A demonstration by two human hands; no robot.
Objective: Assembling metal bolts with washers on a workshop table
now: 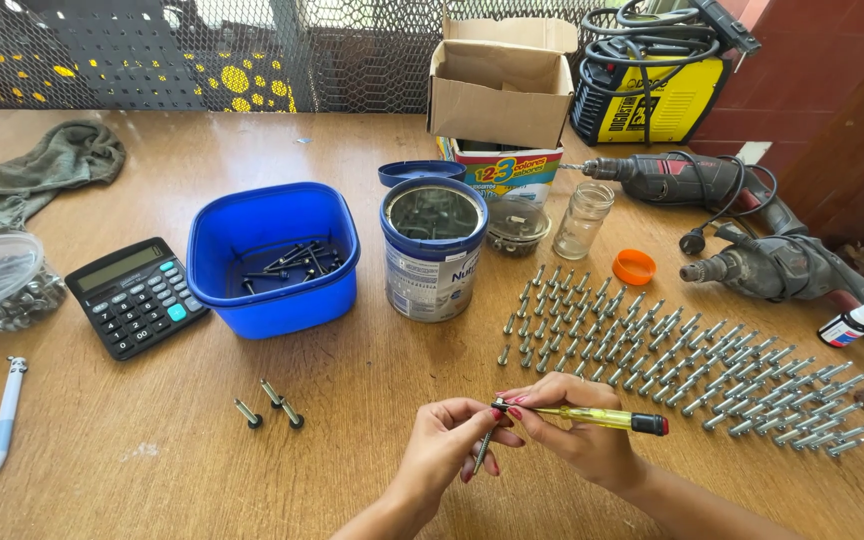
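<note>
My left hand [449,443] pinches a dark screw [483,452] that points down toward the table. My right hand [574,430] grips a small screwdriver [592,417] with a clear yellow handle and black end cap, its tip meeting the head of the screw. Both hands hover over the near edge of the wooden table [352,400]. Three loose screws [270,402] lie to the left of my hands. Rows of several silver bolts [672,355] are laid out to the right.
A blue plastic tub [273,255] holds several dark screws. Beside it stand a round tin [433,245], a calculator [136,295], a glass jar [583,218], an orange lid [634,267] and a cardboard box [500,85]. Two power drills [742,225] lie at the right; a pen [6,410] at the left.
</note>
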